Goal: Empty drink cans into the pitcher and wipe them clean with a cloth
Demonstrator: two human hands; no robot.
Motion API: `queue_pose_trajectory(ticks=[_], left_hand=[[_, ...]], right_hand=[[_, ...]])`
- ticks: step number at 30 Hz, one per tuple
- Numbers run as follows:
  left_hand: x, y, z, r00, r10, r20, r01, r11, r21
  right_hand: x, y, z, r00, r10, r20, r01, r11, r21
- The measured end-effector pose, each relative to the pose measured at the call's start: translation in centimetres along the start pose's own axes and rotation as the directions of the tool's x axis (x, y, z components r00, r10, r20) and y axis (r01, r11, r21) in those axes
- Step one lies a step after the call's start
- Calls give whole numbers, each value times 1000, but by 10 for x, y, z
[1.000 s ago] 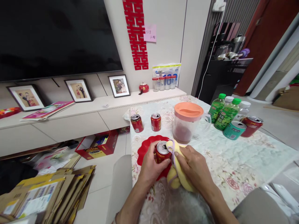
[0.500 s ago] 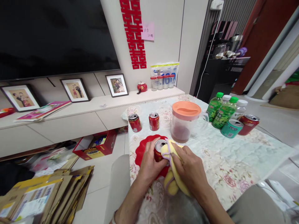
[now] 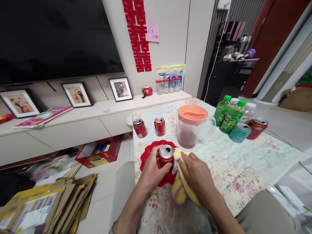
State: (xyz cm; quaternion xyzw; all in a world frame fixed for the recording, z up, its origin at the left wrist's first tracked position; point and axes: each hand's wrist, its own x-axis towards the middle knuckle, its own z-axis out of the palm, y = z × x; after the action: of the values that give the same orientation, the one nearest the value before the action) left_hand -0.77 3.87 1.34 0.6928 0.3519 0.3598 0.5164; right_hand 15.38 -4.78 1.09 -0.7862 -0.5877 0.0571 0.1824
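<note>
Centrally, at the near side of the table, the left hand (image 3: 153, 172) was curled around a red can (image 3: 166, 162), its thumb across the near side and its fingers at the left. That can stood roughly upright above a scalloped red plate (image 3: 145, 155), its silver top showing an open mouth; whether its base touched the plate was hidden. Just to the right, the right hand (image 3: 198, 174) was closed on a bunched yellow cloth (image 3: 180, 191) with purple edging. One end of the cloth met the can's right side, while the rest hung toward the near edge.

Beyond the plate, two more red cans, a left one (image 3: 140, 129) and a right one (image 3: 160, 127), stood apart on the flowered tablecloth (image 3: 219, 162). To their right was a clear jug (image 3: 187, 131) with an orange lid (image 3: 192, 113) and some dark contents. Farther right, two green bottles, the nearer (image 3: 231, 121) and the farther (image 3: 221, 112), clustered with two white-capped bottles (image 3: 248, 113), a teal can (image 3: 239, 134) and another red can (image 3: 257, 130). On the far cabinet (image 3: 102, 110) stood red-lidded jars (image 3: 165, 87) and a small red pot (image 3: 147, 91).
</note>
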Motion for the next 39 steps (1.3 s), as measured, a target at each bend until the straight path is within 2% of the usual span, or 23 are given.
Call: queue_pose_trajectory(ticks=[3, 7, 10, 11, 13, 16, 18, 22, 25, 28, 33, 36, 39], left_hand=[[1, -5, 1, 998, -19, -58, 22, 999, 44], [4, -11, -1, 985, 83, -151, -49, 974, 219], [5, -12, -3, 981, 108, -161, -64, 964, 257], [4, -12, -3, 981, 108, -163, -64, 965, 254], [3, -13, -2, 980, 119, -161, -77, 967, 245], [1, -16, 0, 986, 121, -112, -95, 972, 213], [-1, -17, 0, 995, 85, -61, -72, 980, 187], [-2, -18, -4, 999, 53, -15, -49, 983, 176], [-1, -19, -6, 997, 82, 8, -82, 984, 156], [1, -21, -5, 995, 91, -32, -86, 985, 148], [5, -17, -4, 979, 150, -139, -121, 973, 195], [4, -7, -5, 955, 191, -227, -126, 954, 271], [2, 2, -4, 933, 227, -280, -130, 937, 325]], right_hand=[[0, -3, 2, 1000, 7, 29, -6, 999, -34], [-2, -4, 1, 999, -24, 48, 26, 999, -34], [-4, -1, -4, 998, -55, 40, 55, 998, 0], [-5, 1, -5, 997, -79, 11, 79, 996, 31], [-6, 3, -6, 980, -154, -126, 169, 978, 122], [-8, 1, 0, 894, -241, -377, 322, 932, 168], [-7, -1, 6, 864, -269, -425, 341, 935, 102], [-6, -4, 16, 878, -269, -397, 297, 955, 11], [-6, -4, 17, 929, -215, -301, 224, 975, -4], [-6, -4, 16, 961, -174, -213, 174, 985, -20], [-4, -2, 13, 969, -163, -185, 164, 986, -13], [-5, 5, 4, 951, -193, -242, 210, 976, 48], [-8, 8, -7, 876, -230, -424, 298, 950, 99]])
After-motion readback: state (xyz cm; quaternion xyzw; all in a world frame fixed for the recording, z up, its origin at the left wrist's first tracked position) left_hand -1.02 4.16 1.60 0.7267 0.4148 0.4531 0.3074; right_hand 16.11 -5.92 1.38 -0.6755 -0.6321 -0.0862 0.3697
